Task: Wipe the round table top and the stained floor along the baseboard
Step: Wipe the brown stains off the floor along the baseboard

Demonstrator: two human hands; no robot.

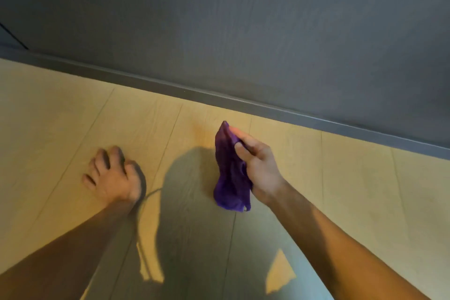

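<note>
My right hand point(258, 165) grips a bunched purple cloth point(230, 178) that hangs down a little above the light wood-look floor point(353, 190). A faint orange stain point(201, 133) marks the floor just left of the cloth, close to the grey baseboard point(243, 102). My left hand point(112, 175) rests flat on the floor at the left, fingers spread, holding nothing. The round table is out of sight.
A dark grey wall point(243, 19) rises behind the baseboard and runs diagonally from upper left to right. My shadow falls across the floor planks between my two arms.
</note>
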